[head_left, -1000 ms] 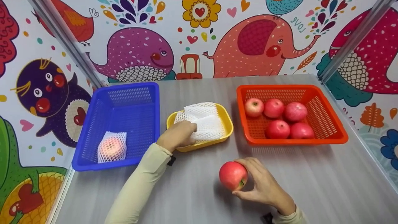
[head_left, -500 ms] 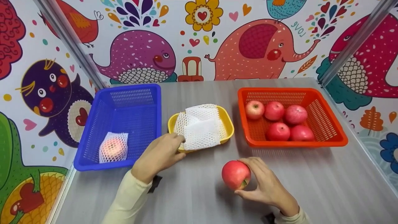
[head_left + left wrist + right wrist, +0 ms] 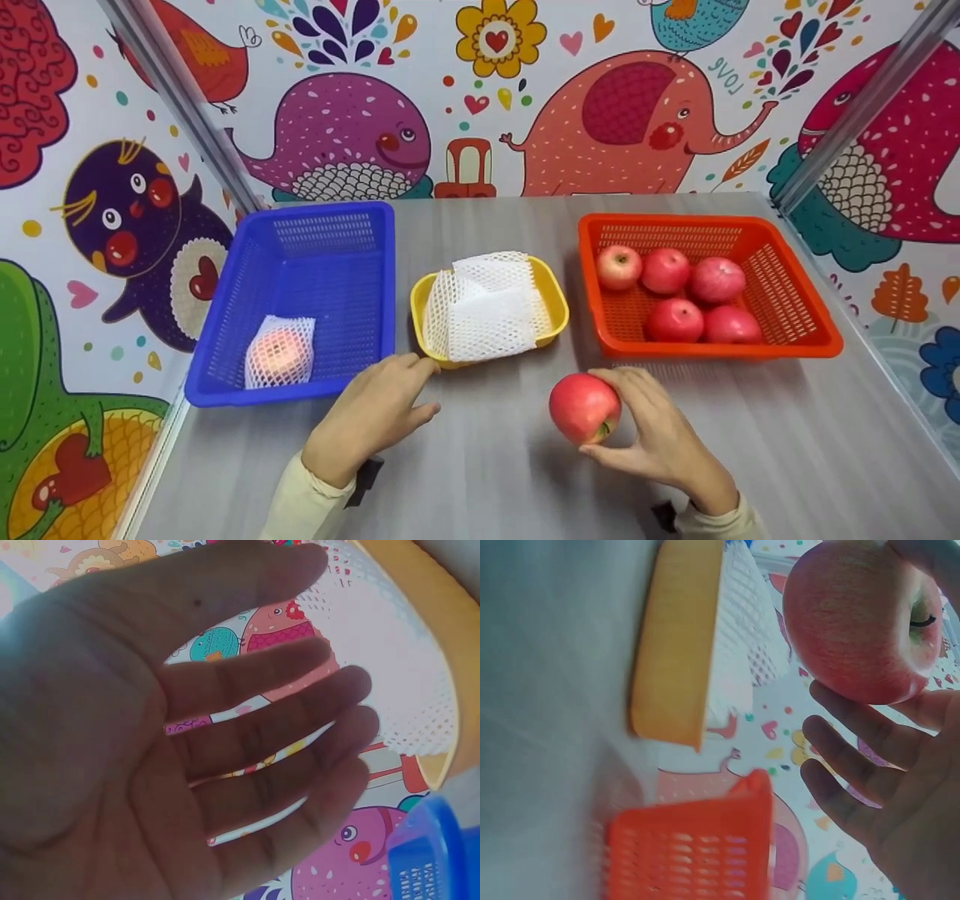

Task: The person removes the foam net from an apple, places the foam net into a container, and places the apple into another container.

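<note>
A red apple [image 3: 585,409] is held above the table by my right hand [image 3: 660,431], pinched between thumb and fingers. The right wrist view shows the same apple [image 3: 859,622] with its stem end turned toward the palm. My left hand [image 3: 375,412] holds nothing and hovers just in front of the yellow basket [image 3: 551,274], near its left front corner. In the left wrist view the left hand [image 3: 187,735] has its fingers extended and spread. White foam net sleeves [image 3: 491,319] lie in the yellow basket, some hanging over its front rim.
On the left stands a blue basket [image 3: 388,285] with one net-wrapped apple [image 3: 280,356] in its front part. An orange-red basket [image 3: 709,350] at the right holds several bare apples [image 3: 718,279]. Patterned walls enclose the grey table [image 3: 495,465] at the back and sides.
My left hand has drawn back from the foam net sleeves, toward me and to the left, without one. The apple in my right hand has shifted slightly right and up in view.
</note>
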Available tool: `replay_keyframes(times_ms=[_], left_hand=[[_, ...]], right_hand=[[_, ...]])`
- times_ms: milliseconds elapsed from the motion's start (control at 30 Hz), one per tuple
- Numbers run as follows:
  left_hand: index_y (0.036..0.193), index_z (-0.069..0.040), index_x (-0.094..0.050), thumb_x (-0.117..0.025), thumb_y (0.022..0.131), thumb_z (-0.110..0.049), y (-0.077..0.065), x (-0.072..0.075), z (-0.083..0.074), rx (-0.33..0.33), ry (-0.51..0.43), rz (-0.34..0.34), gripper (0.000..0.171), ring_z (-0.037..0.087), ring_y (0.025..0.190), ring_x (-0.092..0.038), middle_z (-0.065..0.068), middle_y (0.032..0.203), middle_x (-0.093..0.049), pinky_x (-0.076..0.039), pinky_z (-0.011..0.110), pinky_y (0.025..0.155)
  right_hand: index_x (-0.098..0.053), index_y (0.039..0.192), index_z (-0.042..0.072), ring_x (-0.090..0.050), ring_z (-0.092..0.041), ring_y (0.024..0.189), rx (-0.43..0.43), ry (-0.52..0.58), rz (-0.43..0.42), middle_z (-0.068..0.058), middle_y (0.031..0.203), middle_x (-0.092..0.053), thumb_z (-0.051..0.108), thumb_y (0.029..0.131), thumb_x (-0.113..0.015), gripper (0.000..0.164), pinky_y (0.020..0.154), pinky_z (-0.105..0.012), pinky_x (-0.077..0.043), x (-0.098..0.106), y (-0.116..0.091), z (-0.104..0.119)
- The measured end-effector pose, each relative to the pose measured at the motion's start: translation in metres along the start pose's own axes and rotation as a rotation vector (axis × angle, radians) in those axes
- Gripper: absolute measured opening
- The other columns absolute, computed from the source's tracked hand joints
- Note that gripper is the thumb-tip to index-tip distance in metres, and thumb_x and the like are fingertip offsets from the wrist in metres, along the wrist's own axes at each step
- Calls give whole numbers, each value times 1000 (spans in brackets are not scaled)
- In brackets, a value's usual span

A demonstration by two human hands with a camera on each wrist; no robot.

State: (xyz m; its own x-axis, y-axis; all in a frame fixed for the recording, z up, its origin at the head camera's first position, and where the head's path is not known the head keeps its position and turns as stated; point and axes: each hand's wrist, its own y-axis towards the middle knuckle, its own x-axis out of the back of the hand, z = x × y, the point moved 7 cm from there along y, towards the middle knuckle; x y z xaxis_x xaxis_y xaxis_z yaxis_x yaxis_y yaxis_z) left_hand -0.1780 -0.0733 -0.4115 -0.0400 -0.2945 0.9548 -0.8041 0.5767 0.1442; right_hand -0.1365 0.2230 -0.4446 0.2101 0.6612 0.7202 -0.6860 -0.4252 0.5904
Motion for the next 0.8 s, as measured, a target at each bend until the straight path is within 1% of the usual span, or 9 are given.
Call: replay_keyframes(times_ms=[133,200,300,400,433,500,567,667,800], left_hand=[[103,-6,-67,-85,80,-24,-2,-3,0,-18,0,-5,34,19,79,-60,0,89,-62,-52,37,68],[103,-5,-67,-84,80,-25,-2,-4,0,-16,1,0,35,19,80,-60,0,89,-62,-52,37,69],[103,-5,-67,-84,81,-25,-3,-2,1,0,2,9,34,19,80,-60,1,89,-62,-52,37,70],[104,-4,-67,-84,81,-24,-5,0,2,15,-1,15,35,20,80,-60,1,89,-63,-52,37,70],[105,-4,-67,-84,82,-24,-6,0,2,19,-3,16,35,21,81,-61,1,90,-64,-52,38,71],[106,-3,-68,-83,82,-24,-7,0,3,27,-12,24,36,23,83,-62,2,91,-65,-53,39,72],[108,-2,-68,-83,82,-24,-9,0,3,36,-23,34,37,24,85,-63,4,93,-66,-53,40,74],[109,-3,-68,-83,82,-24,-12,-2,5,57,-34,53,38,25,87,-63,5,96,-67,-53,41,75],[109,-3,-68,-82,82,-24,-14,-3,7,68,-39,66,37,24,86,-63,5,99,-68,-53,41,75]], right_hand=[[-59,134,5,-57,-24,106,46,-38,-34,-5,122,-63,37,62,-92,85,96,-31,-39,24,14,-13],[-59,133,3,-57,-26,106,46,-70,-41,-8,122,-64,35,63,-91,83,96,-34,-39,39,23,-24],[-59,132,3,-57,-28,106,-46,-131,-2,-11,121,-64,35,66,-90,79,94,-40,-43,58,38,-49],[-55,133,3,-57,-32,105,-206,-212,109,-14,118,-63,44,71,-88,82,89,-50,-48,65,53,-83],[-53,134,3,-56,-34,106,-265,-239,167,-16,118,-63,49,72,-87,85,88,-54,-48,65,57,-94],[-51,135,3,-55,-37,105,-350,-297,292,-17,116,-63,56,74,-82,87,87,-58,-48,59,63,-116],[-51,132,2,-54,-39,104,-385,-347,421,-16,112,-62,58,76,-79,83,87,-59,-48,49,67,-134],[-55,117,4,-53,-36,95,-370,-383,561,-10,94,-61,51,77,-78,66,83,-55,-47,29,70,-152],[-55,101,8,-52,-28,78,-321,-410,642,-1,74,-51,41,77,-76,45,73,-47,-46,7,70,-167]])
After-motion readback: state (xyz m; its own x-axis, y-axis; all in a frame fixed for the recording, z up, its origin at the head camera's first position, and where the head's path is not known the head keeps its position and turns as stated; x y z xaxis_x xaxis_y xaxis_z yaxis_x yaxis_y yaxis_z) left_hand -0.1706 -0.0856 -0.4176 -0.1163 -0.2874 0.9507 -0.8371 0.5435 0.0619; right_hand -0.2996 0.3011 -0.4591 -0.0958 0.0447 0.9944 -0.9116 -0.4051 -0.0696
